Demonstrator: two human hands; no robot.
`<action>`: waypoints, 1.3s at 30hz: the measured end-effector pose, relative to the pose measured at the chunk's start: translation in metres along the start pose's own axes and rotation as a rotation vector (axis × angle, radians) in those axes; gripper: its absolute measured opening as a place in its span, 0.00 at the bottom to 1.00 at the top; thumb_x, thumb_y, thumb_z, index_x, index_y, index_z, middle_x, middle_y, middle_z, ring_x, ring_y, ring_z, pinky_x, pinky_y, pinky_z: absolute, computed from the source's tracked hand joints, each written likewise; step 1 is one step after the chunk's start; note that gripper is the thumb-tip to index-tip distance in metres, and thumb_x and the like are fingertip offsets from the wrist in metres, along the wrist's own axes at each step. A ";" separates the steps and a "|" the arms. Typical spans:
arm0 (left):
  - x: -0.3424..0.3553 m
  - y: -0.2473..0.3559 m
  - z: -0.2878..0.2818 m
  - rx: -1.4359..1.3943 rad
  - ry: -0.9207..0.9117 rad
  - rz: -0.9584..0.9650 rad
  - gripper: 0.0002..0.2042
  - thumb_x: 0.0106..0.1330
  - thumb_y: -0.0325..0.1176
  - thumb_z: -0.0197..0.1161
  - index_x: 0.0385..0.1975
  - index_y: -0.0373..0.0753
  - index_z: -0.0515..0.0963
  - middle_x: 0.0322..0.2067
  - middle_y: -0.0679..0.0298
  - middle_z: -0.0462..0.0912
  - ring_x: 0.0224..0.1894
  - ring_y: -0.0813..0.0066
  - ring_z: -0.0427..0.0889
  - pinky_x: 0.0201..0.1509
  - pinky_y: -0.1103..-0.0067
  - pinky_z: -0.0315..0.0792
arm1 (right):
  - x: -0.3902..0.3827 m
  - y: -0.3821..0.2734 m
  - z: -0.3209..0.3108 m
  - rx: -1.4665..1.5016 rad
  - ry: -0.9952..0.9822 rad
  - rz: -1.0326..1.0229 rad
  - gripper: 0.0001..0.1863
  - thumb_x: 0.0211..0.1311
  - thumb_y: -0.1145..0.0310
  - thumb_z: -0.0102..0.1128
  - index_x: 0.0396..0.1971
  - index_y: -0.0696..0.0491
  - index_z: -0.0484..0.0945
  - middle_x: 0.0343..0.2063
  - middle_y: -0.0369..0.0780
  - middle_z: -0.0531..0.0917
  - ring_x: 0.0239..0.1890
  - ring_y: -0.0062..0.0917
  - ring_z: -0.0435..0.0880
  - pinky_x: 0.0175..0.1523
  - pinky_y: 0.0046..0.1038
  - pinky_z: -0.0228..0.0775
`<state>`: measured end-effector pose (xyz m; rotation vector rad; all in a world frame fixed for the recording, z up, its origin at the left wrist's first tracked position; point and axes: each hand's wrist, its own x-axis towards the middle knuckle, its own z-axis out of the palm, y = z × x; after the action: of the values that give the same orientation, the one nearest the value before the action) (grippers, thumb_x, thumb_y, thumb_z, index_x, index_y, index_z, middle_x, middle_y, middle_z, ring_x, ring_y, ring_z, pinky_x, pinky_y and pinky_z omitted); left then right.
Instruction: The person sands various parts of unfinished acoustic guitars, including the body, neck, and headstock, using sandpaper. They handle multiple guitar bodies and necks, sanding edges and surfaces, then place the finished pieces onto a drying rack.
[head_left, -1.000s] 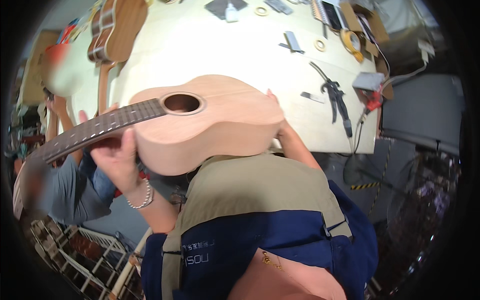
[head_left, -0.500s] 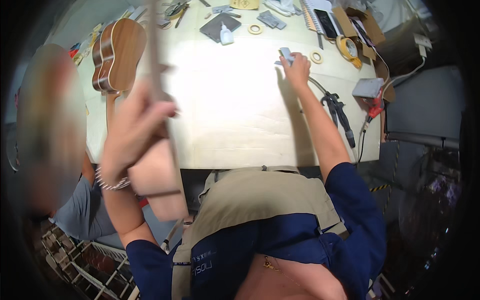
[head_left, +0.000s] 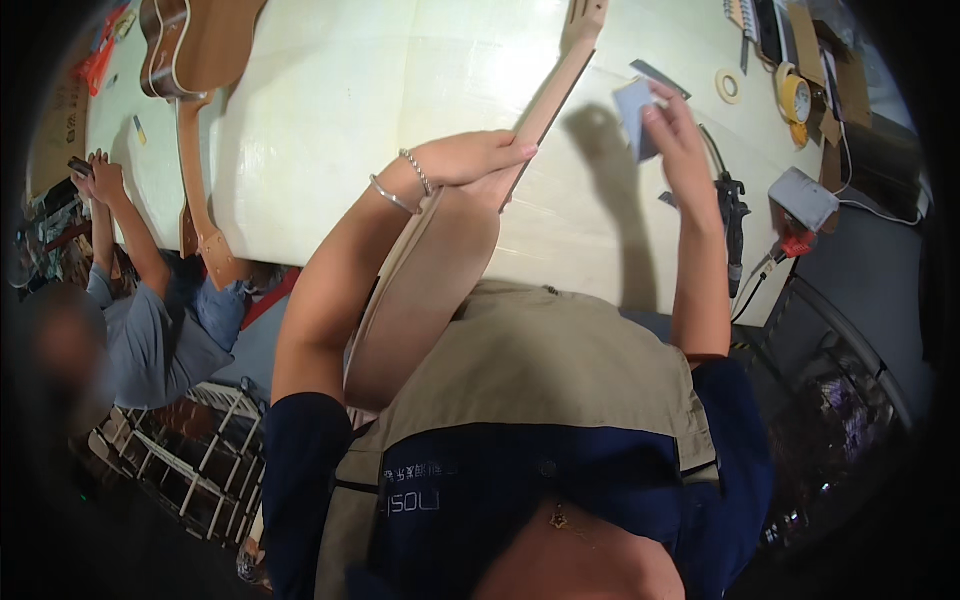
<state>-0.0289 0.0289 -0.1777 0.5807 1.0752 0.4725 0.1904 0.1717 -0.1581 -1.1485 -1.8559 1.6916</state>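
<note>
An unfinished, pale wooden ukulele [head_left: 440, 262] lies tilted against my apron, its neck pointing away and to the right over the table. My left hand [head_left: 487, 158] is wrapped round the neck where it meets the body. The left forearm runs along the instrument's side and hides part of it. Held up above the table, my right hand [head_left: 677, 135] pinches a folded piece of grey sandpaper [head_left: 632, 108] between thumb and fingers. A dark steel ruler [head_left: 660, 77] lies just beyond that hand.
A brown ukulele [head_left: 205, 50] lies at the far left. Beside it a seated person's hands [head_left: 100, 178] hold a small dark object. To the right are a masking tape roll [head_left: 729, 86], a yellow tape roll [head_left: 794, 97], a black air gun [head_left: 735, 215] and a grey box [head_left: 802, 197] with a cord.
My left hand has brought the pale ukulele from upright at the left down across my front. My right hand has lifted the sandpaper off the table. The view has shifted.
</note>
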 end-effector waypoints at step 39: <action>0.025 -0.033 -0.013 -0.186 -0.030 0.060 0.15 0.65 0.45 0.54 0.35 0.37 0.73 0.28 0.72 0.73 0.30 0.87 0.70 0.34 0.87 0.68 | -0.071 -0.026 0.086 -0.448 -0.071 0.116 0.14 0.43 0.62 0.70 0.27 0.52 0.77 0.26 0.36 0.78 0.25 0.28 0.78 0.30 0.26 0.69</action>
<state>-0.0282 0.0220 -0.2203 0.4549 0.9750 0.6077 0.1609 0.0634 -0.1337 -1.4016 -2.3317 1.4253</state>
